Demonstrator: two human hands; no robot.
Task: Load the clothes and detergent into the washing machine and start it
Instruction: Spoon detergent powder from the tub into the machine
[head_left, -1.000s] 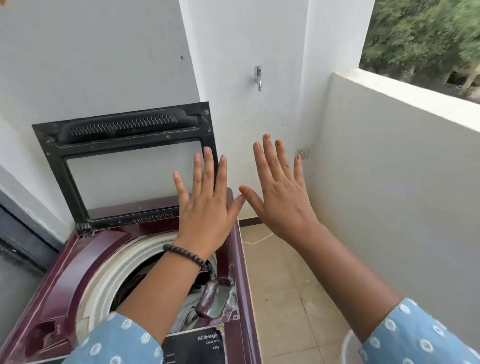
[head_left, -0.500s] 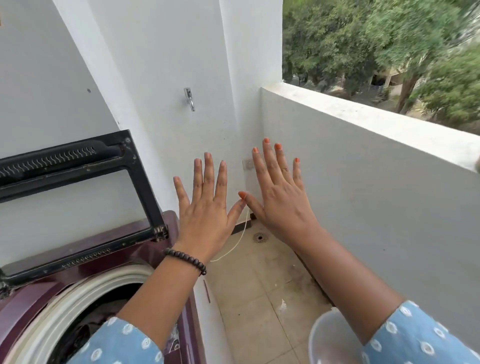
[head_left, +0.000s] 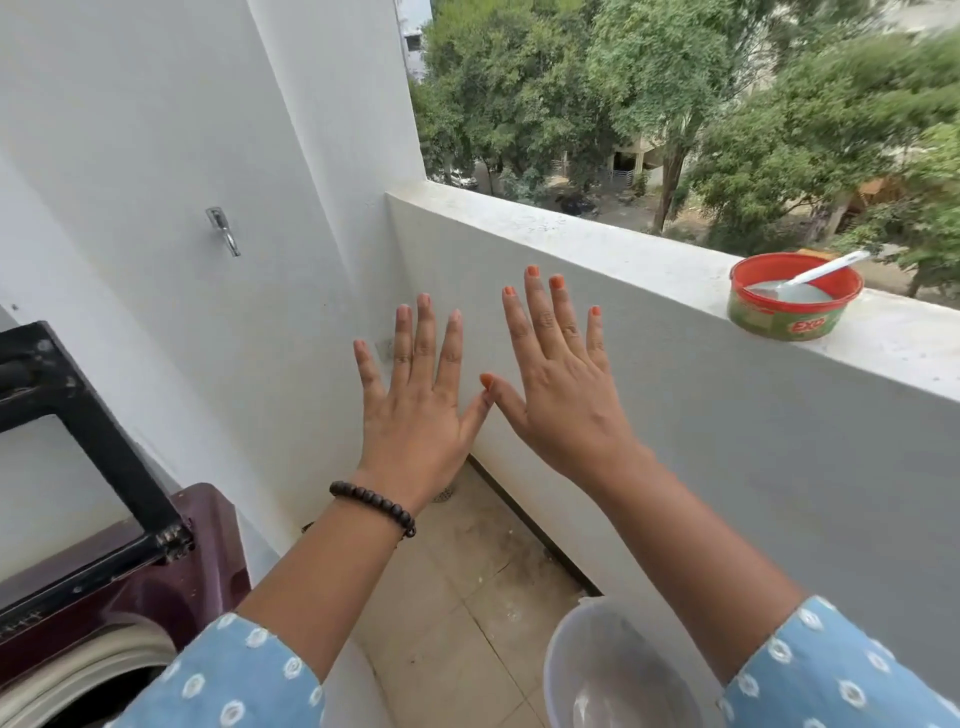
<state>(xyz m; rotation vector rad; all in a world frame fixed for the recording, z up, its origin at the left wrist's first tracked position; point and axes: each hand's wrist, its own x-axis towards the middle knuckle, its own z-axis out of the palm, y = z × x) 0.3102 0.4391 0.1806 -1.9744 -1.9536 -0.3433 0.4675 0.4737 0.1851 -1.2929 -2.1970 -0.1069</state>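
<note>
Balcony ledge (head_left: 649, 244) now carries a detergent tub (head_left: 792, 296) into view as the washing machine (head_left: 130, 587) slides left. Left hand (head_left: 415, 410) and right hand (head_left: 563, 400) stay spread flat, holding nothing; detergent looks next.

Bright soft daylight, faint shadows, motion-blurred trees (head_left: 883, 93) top right, wide-angle bowing

washing machine (head_left: 171, 597): maroon, lid up | detergent tub (head_left: 792, 296): open, on ledge
</note>
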